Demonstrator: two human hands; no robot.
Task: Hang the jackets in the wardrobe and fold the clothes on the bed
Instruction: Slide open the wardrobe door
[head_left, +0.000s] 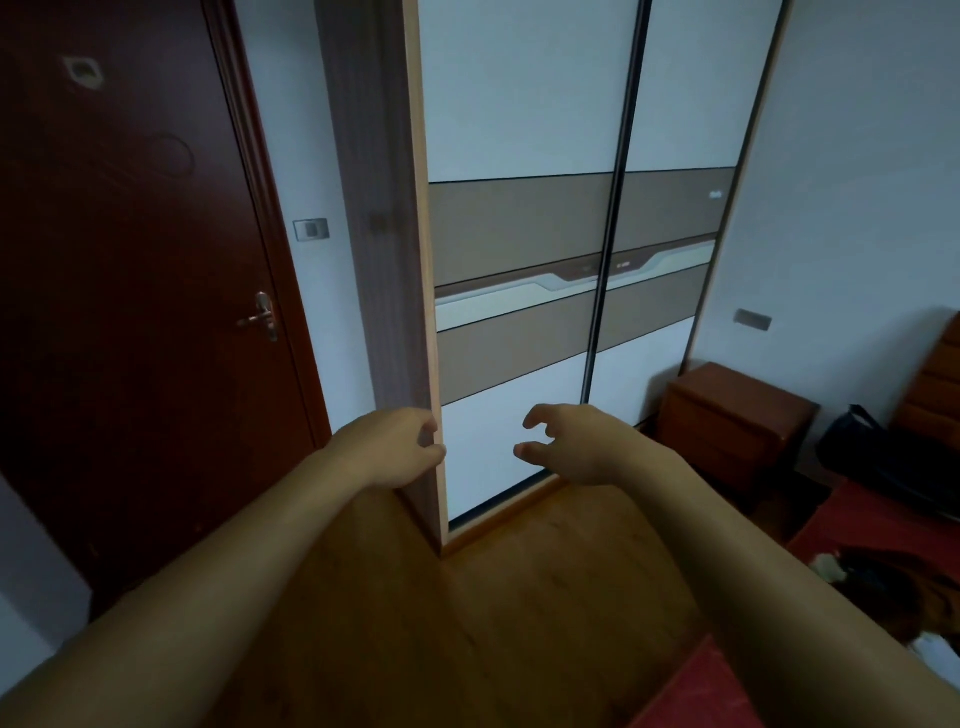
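reaching at the closed wardrobe
left hand curls at its left door edge, grip unclear; right hand loosely spread, empty; clothes on the bed, near right.

Left grip at the closed wardrobe edge, right grip loosely curled just beside.

Tall sliding-door wardrobe of white and brown panels ahead, dark red-brown wooden door to its left.
A brown wooden nightstand stands right of the wardrobe, against the wall; the red-covered bed lies nearer on the right, with dark crumpled clothes on it.
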